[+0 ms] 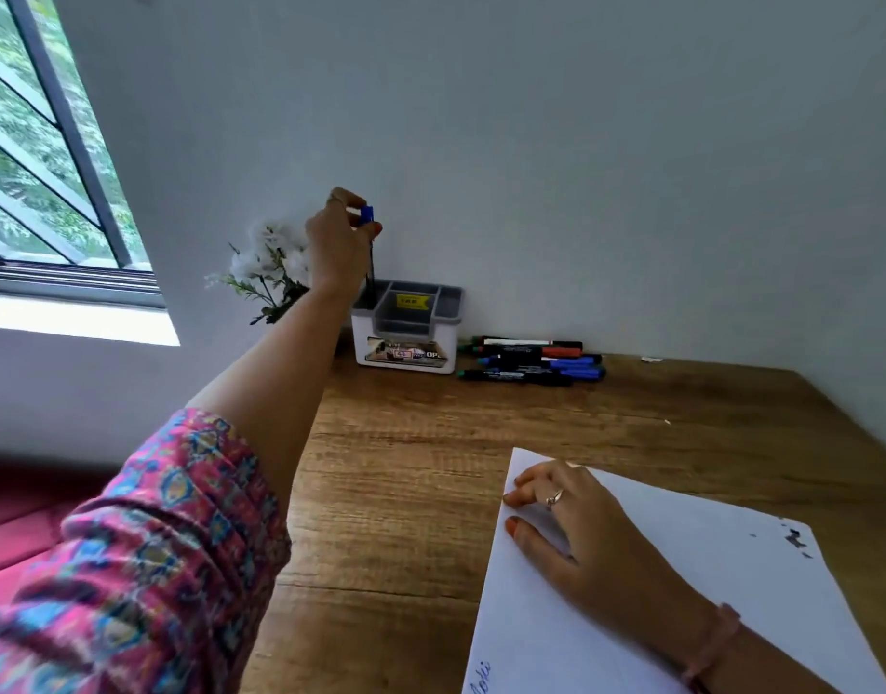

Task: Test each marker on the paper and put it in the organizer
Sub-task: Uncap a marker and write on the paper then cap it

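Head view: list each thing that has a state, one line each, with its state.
Left hand: raised over the organizer, pinching the blue marker.
Blue marker: upright, capped, lower end in the organizer's left rear slot.
Organizer: upright by the wall; other slots look empty.
Markers: capped, lying on the table beside the organizer.
Right hand: resting flat on the paper.
Paper: flat, with ink marks.

The marker [368,242] is half lost behind the left hand [338,247], its lower end sunk in the organizer [406,328] at ten o'clock. The paper [681,568] runs off the bottom edge, cutting its blue writing [481,681]. Organizer label: unreadable.
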A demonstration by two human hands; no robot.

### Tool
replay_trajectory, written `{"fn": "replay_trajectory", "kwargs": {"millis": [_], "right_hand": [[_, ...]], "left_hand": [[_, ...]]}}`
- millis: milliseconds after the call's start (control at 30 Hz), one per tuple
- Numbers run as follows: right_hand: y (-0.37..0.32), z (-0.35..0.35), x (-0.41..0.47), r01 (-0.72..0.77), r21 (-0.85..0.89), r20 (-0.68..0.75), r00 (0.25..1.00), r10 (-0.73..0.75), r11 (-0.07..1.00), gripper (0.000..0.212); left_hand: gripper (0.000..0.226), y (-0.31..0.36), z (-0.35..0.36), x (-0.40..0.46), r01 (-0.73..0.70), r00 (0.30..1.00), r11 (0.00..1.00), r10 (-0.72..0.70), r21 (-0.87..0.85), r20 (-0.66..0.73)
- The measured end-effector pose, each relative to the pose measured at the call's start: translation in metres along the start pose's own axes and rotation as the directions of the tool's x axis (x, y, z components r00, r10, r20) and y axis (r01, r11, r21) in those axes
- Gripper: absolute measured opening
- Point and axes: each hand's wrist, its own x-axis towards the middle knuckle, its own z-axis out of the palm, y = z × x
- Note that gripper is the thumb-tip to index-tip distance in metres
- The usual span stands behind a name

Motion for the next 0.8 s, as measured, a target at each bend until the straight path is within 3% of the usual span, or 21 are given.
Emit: {"fn": "replay_trajectory", "kwargs": {"millis": [267, 667, 800], "right_hand": [[-0.002, 0.000, 0.002, -0.024, -0.044, 0.051, 0.998, 0.026, 0.999, 0.044], [-0.003, -0.003, 0.002, -0.006, -0.029, 0.076, 0.997, 0.008, 1.000, 0.042], [-0.004, -0.005, 0.002, -0.002, -0.039, 0.078, 0.997, 0.005, 0.999, 0.045]], "left_hand": [[0.024, -0.019, 0.018, 0.013, 0.094, 0.993, 0.975, -0.106, 0.201, 0.050], [0.023, -0.019, 0.020, 0.017, 0.006, 0.983, 0.880, -0.093, 0.475, 0.159], [0.028, -0.013, 0.013, 0.013, 0.018, 0.986, 0.895, -0.089, 0.446, 0.139]]}}
